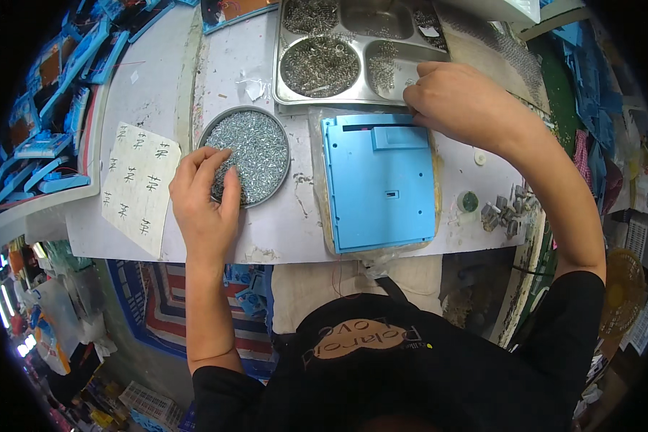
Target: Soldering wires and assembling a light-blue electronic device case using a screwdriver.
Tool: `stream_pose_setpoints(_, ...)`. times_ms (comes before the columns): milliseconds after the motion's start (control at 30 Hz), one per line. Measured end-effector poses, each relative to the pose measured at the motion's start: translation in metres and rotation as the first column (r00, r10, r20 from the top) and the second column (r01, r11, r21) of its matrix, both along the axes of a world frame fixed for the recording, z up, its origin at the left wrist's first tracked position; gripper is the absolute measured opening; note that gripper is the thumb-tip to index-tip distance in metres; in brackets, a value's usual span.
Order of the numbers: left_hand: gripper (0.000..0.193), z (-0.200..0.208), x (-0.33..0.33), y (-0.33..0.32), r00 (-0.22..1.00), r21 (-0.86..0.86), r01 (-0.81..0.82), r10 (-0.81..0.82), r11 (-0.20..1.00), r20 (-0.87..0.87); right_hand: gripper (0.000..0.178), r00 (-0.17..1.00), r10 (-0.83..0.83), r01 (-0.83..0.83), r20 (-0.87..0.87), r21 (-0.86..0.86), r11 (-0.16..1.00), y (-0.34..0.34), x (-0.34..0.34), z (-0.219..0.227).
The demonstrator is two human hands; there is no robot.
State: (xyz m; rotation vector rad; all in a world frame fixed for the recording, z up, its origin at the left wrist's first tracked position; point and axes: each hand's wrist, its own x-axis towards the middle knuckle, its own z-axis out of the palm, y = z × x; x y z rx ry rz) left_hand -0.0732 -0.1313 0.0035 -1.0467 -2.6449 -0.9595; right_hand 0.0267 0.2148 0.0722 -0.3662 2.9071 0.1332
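My left hand (206, 199) reaches over the near-left rim of a round grey dish (289, 160) full of small silvery screws (255, 147). Its thumb and forefinger are apart above the screws, with nothing visible between them. To the right lies a light blue plastic housing panel (381, 198), flat on a pad wrapped in clear plastic (327, 216). My right hand (453, 101) is closed at the panel's far right corner, beside the metal tray. Its fingers are curled; whatever they pinch, if anything, is hidden.
A compartmented metal tray (286, 101) with small metal parts stands behind the panel. A handwritten paper sheet (133, 180) lies left of the dish. Blue housings (43, 144) are piled at far left. A small green round container (468, 201) and metal pieces (507, 212) sit at right.
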Motion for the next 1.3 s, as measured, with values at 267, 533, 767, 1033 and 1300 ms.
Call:
stream_pose_setpoints(267, 0.024, -0.005, -0.002, 0.000, 1.000, 0.006, -0.024, 0.024, 1.000, 0.015, 0.014, 0.982, -0.057, -0.022, -0.181, -0.407, 0.913, 0.024, 0.023, -0.022)
stream_pose_setpoints(533, 0.022, -0.006, -0.007, 0.014, 0.999, -0.136, 0.037, -0.034, 0.990, 0.026, 0.015, 0.936, -0.211, 0.003, -0.283, -0.591, 0.806, 0.027, 0.044, -0.034)
stream_pose_setpoints(767, 0.022, 0.018, 0.001, 0.046, 0.988, -0.106, 0.134, -0.126, 0.985, 0.085, 0.024, 0.919, -0.216, -0.027, -0.330, -0.599, 0.801, 0.025, 0.042, -0.040)
stream_pose_setpoints(1033, 0.022, 0.016, 0.000, 0.057, 0.987, -0.045, 0.146, -0.142, 0.988, 0.069, 0.013, 0.974, 0.018, -0.106, -0.224, -0.384, 0.917, 0.025, 0.018, -0.022)
stream_pose_setpoints(1300, 0.023, 0.015, -0.004, 0.021, 0.995, -0.020, 0.067, -0.066, 0.998, 0.073, 0.010, 0.984, 0.061, -0.116, -0.166, -0.342, 0.933, 0.024, 0.013, -0.015)
